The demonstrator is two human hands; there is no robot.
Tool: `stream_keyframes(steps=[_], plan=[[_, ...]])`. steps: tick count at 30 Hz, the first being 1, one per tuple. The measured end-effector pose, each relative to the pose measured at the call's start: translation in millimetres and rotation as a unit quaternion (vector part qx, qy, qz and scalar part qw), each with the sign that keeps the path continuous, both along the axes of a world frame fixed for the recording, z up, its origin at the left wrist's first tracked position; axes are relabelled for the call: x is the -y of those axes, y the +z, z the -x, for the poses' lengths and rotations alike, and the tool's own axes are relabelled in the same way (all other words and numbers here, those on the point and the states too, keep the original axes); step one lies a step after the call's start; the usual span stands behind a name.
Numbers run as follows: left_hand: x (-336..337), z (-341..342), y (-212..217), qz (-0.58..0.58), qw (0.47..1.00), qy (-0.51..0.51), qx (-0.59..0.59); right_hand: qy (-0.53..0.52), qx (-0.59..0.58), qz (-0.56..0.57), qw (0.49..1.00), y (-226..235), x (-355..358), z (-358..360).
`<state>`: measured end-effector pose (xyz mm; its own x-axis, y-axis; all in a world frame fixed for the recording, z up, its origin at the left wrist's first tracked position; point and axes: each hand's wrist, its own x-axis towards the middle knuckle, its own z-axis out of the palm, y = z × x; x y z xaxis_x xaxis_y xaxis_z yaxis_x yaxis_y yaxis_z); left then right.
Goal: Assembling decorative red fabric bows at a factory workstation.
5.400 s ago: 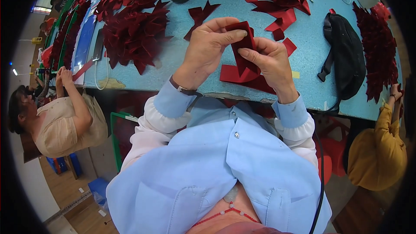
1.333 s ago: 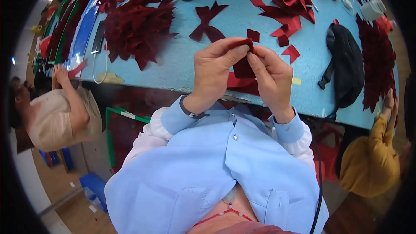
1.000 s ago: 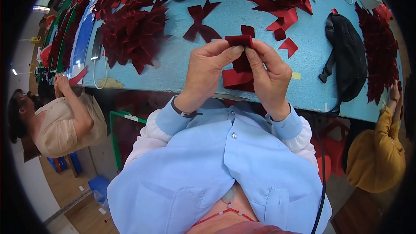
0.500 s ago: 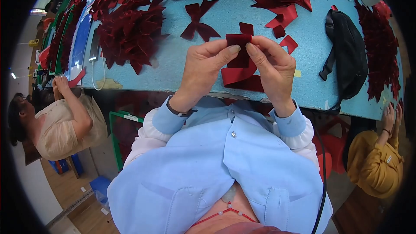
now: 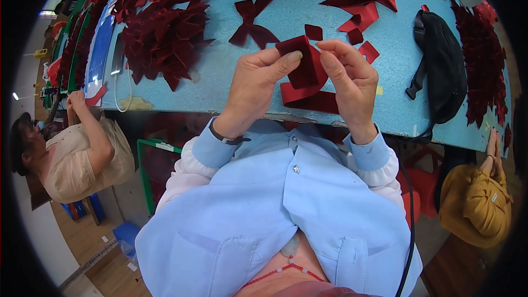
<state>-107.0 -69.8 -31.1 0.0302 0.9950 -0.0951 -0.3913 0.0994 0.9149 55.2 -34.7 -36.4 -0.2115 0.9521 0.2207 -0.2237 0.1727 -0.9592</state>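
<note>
My left hand [image 5: 253, 85] pinches a folded dark red velvet ribbon [image 5: 304, 69] between thumb and fingers, just above the table's near edge. From the fold, a glossy red tail loops down and lies across the tabletop. At the ribbon's right edge is my right hand [image 5: 353, 85], thumb and forefinger drawn close together; whatever is between their tips, if anything, is too small to make out. A small red ribbon piece [image 5: 314, 32] lies just beyond the fold. Farther left, a finished-looking red bow [image 5: 252, 21] rests flat.
A large heap of red bows [image 5: 165, 41] covers the left of the blue table [image 5: 220, 85]. Loose red ribbons [image 5: 360, 19] lie at the far right, with a black waist bag [image 5: 440, 66] nearer. Co-workers sit at left [image 5: 91, 148] and right [image 5: 478, 198].
My right thumb and fingers have come off the front of the ribbon and moved slightly right. The folded ribbon has tilted in my left hand, showing its glossy right side.
</note>
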Motion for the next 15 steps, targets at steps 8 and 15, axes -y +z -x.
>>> stream_keyframes(steps=[8, 15], plan=[[-2.9, -16.9, 1.7, 0.030, 0.995, 0.068, 0.073, -0.011, 0.037, -0.039, 0.998, -5.2, 2.1, 0.6], [-6.1, -21.6, -0.8, 0.024, 0.994, 0.080, 0.070, 0.023, 0.054, 0.035, 0.998, 3.3, -2.0, -9.7]])
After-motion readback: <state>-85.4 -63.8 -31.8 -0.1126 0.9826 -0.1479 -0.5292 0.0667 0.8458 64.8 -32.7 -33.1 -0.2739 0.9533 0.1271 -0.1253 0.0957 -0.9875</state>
